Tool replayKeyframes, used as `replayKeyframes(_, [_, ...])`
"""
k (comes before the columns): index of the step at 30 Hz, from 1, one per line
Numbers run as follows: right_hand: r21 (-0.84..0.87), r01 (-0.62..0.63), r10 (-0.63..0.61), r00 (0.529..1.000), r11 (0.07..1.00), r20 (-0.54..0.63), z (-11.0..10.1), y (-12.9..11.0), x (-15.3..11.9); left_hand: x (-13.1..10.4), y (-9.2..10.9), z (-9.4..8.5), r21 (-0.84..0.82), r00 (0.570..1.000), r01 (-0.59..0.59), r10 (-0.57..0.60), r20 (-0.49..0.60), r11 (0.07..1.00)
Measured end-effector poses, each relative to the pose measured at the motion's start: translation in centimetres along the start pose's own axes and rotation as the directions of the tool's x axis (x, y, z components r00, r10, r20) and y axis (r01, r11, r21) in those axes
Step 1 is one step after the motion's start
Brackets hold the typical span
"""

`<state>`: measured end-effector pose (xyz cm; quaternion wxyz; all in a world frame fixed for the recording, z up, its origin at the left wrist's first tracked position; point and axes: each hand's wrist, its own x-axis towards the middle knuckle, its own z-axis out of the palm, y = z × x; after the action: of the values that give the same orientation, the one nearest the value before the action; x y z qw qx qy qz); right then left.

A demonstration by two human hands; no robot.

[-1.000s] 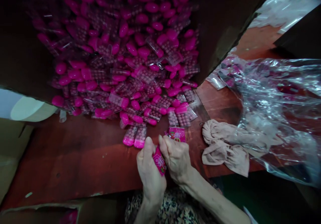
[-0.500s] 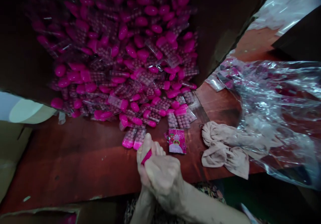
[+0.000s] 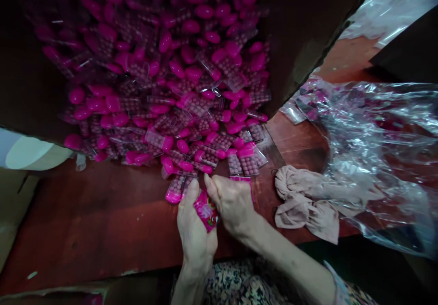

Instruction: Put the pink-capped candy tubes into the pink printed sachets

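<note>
A pink printed packet [image 3: 205, 210] lies in my left hand [image 3: 195, 225], whose thumb and palm are closed round it. My right hand [image 3: 234, 201] is closed at the packet's upper right edge, with its thumb and fingertips pinched together; what sits between them is too small to make out. Behind my hands, clear containers of small balls with pink caps [image 3: 176, 188] lie at the front of a large pile [image 3: 195, 104]. Another pink printed piece [image 3: 251, 182] shows partly behind my right hand.
A dark open box [image 3: 297, 36] surrounds the pile. Beige cloth [image 3: 308, 204] and crumpled clear plastic [image 3: 372, 159] lie at the right of the red table [image 3: 102, 223]. A white round container [image 3: 34, 152] stands at the left.
My hands, pressed together before, have come apart, with my right hand raised and moved slightly right. The packet now shows its printed face. The view has shifted slightly.
</note>
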<state>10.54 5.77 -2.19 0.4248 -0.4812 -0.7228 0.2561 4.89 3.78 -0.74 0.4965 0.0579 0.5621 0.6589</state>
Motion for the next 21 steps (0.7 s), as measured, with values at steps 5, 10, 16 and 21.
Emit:
replayKeyframes(5, [0.185, -0.184, 0.164, 0.979, 0.965, 0.122, -1.5, 1.4, 0.7, 0.9, 0.7, 0.4, -0.188, 0.992, 0.084, -0.099, -0.072, 0.978])
replayKeyframes(10, [0.348, -0.366, 0.356, 0.930, 0.863, 0.093, -2.7, 0.2, -1.0, 1.7, 0.4, -0.5, -0.046, 0.987, -0.032, 0.024, -0.158, 0.998])
replayKeyframes(16, [0.261, -0.312, 0.318, 0.948, 0.914, 0.017, -2.2, -1.3, -1.3, 0.8, 0.6, -0.7, -0.032, 0.978, -0.139, 0.132, -0.159, 0.990])
replayKeyframes(21, [0.306, -0.333, 0.349, 0.937, 0.892, 0.001, -0.4, -1.4, -1.4, 0.1, 0.1, -1.1, -0.095, 0.994, -0.108, 0.103, -0.047, 0.990])
